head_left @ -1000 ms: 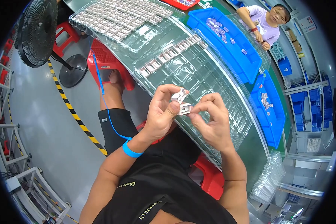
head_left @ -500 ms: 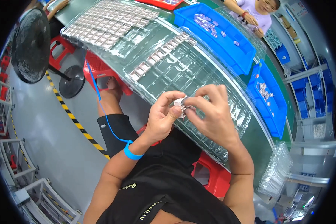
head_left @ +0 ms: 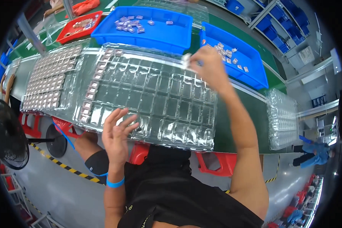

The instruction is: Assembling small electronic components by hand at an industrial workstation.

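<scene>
My left hand (head_left: pixel 117 133) hovers over the near edge of a clear plastic blister tray (head_left: pixel 148 104), its fingers apart and nothing in them. One column of small pinkish-white parts (head_left: pixel 92 90) fills the tray's left side, and a couple more sit along its far left edge. Reaching past the tray's far edge, my right hand (head_left: pixel 211 66) is blurred by motion. Between its fingertips is a small white piece (head_left: pixel 186 60), too smeared to name. Just right of that hand is a blue bin (head_left: pixel 250 72) with loose small parts (head_left: pixel 227 54).
A larger blue bin (head_left: pixel 163 37) with purplish parts and a red tray (head_left: pixel 69 35) stand along the back. A nearly full blister tray (head_left: pixel 45 81) lies at left. Stacked clear trays (head_left: pixel 283 119) stand at right; a black fan (head_left: pixel 9 133) is at lower left.
My hands have parted from the small white piece they held together. My right hand has gone outward to the far side with a white piece; my left has opened. The view has turned.
</scene>
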{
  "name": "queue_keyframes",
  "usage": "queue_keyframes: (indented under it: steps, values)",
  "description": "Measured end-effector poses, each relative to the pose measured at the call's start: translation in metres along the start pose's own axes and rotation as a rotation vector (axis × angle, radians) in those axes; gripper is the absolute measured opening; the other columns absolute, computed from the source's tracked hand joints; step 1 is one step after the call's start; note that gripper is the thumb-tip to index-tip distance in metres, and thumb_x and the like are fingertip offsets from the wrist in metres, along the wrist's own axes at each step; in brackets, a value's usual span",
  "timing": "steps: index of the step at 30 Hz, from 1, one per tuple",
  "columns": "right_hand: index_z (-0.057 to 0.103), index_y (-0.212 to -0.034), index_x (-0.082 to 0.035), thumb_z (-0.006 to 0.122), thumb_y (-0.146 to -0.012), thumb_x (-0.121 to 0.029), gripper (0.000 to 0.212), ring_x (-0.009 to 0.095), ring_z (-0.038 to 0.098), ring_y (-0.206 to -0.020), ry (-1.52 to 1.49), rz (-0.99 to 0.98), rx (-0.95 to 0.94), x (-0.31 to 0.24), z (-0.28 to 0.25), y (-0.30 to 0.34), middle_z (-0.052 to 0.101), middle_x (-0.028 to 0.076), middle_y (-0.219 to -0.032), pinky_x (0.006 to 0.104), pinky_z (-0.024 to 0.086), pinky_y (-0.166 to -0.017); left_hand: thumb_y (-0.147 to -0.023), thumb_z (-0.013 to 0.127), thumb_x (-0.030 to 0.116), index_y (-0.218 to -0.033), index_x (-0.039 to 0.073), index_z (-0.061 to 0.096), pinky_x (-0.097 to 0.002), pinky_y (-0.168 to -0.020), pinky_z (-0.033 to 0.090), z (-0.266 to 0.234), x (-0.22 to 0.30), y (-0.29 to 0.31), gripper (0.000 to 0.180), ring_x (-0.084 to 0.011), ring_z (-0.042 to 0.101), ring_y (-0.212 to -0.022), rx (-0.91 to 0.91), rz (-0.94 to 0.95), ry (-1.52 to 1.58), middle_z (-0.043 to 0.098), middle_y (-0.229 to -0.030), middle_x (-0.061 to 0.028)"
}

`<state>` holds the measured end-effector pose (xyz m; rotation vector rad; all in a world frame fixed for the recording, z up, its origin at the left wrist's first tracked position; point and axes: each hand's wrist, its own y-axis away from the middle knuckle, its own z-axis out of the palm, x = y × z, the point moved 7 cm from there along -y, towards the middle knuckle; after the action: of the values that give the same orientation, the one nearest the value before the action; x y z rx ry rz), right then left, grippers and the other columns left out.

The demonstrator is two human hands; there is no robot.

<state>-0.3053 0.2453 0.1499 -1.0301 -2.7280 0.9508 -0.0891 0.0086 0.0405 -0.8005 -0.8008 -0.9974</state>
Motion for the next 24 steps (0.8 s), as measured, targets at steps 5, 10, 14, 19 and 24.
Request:
queue_keyframes:
  steps: [5, 10, 14, 19, 24]
  values:
    - [0.076, -0.089, -0.009, 0.067, -0.080, -0.028, 0.023, 0.040, 0.067, -0.096, 0.722, 0.650, -0.220, 0.245, -0.029, 0.054, 0.071, 0.016, -0.101, 0.0525, 0.054, -0.079, -0.104, 0.050, 0.019, -0.137, -0.004, 0.043, -0.0411, -0.086, 0.059, -0.019, -0.004, 0.003, 0.041, -0.0311, 0.067, -0.102, 0.082, 0.009, -0.075, 0.053, -0.127, -0.0233]
    - [0.074, -0.086, -0.005, 0.063, -0.079, -0.027, 0.026, 0.039, 0.069, -0.090, 0.715, 0.788, -0.410, 0.341, -0.013, 0.077, 0.071, 0.021, -0.093, 0.0485, 0.054, -0.078, -0.101, 0.048, 0.007, -0.134, -0.002, 0.045, -0.0382, -0.082, 0.059, -0.034, 0.004, 0.007, 0.034, -0.0287, 0.068, -0.097, 0.159, 0.001, -0.147, 0.057, -0.119, -0.0192]
    - [0.075, -0.094, -0.004, 0.066, -0.084, -0.024, 0.024, 0.031, 0.070, -0.084, 0.328, 0.482, -0.090, 0.257, -0.016, 0.002, 0.072, 0.016, -0.087, 0.0420, 0.053, -0.074, -0.101, 0.049, 0.005, -0.132, -0.002, 0.047, -0.0364, -0.084, 0.058, -0.022, 0.004, -0.001, 0.032, -0.0232, 0.067, -0.096, 0.104, -0.030, -0.103, 0.059, -0.116, -0.0172]
    - [0.074, -0.094, -0.003, 0.069, -0.084, -0.015, 0.017, 0.028, 0.066, -0.089, -0.159, -0.057, -0.223, -0.023, 0.070, -0.106, 0.070, 0.014, -0.092, 0.0372, 0.050, -0.082, -0.101, 0.049, 0.005, -0.128, -0.003, 0.052, -0.0359, -0.086, 0.057, -0.022, 0.004, 0.010, 0.029, -0.0216, 0.067, -0.098, 0.103, -0.021, -0.064, 0.061, -0.114, -0.0155]
    - [0.075, -0.087, -0.008, 0.064, -0.083, -0.021, 0.018, 0.033, 0.068, -0.083, 0.020, -0.110, -0.313, -0.093, 0.171, -0.152, 0.071, 0.015, -0.087, 0.0454, 0.053, -0.074, -0.101, 0.051, 0.008, -0.127, -0.002, 0.054, -0.0331, -0.088, 0.055, -0.023, 0.005, 0.017, 0.028, -0.0177, 0.066, -0.098, 0.064, -0.065, -0.042, 0.063, -0.111, -0.0120]
